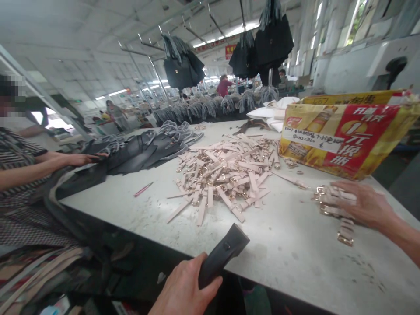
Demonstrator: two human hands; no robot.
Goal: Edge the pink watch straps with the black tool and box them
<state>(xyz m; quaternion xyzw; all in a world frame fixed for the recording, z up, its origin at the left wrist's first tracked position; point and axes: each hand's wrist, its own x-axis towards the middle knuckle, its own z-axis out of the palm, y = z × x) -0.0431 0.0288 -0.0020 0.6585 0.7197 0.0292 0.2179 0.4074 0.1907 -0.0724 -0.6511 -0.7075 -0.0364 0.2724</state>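
Note:
My left hand point(187, 288) is at the table's near edge, its fingers wrapped round a black handheld device point(223, 253) with a flared, blunt end; its exact kind is unclear. At the right side of the table, my right hand point(365, 203) grips a small bunch of pale pink buckle straps point(341, 197) with gold-coloured buckles. One short strap point(346, 232) hangs out below the bunch, against the tabletop. Part of the fingers is hidden there. Between my hands and farther back lies a large heap of similar pale straps point(226, 170).
A yellow and red carton point(334, 135) stands beyond my right hand. Dark bag pieces with grey handles point(144, 153) lie at the left, where a co-worker's hand point(82, 159) touches them. A red pen-like tool point(143, 189) rests on the white table point(275, 245). Black bags point(183, 70) hang behind.

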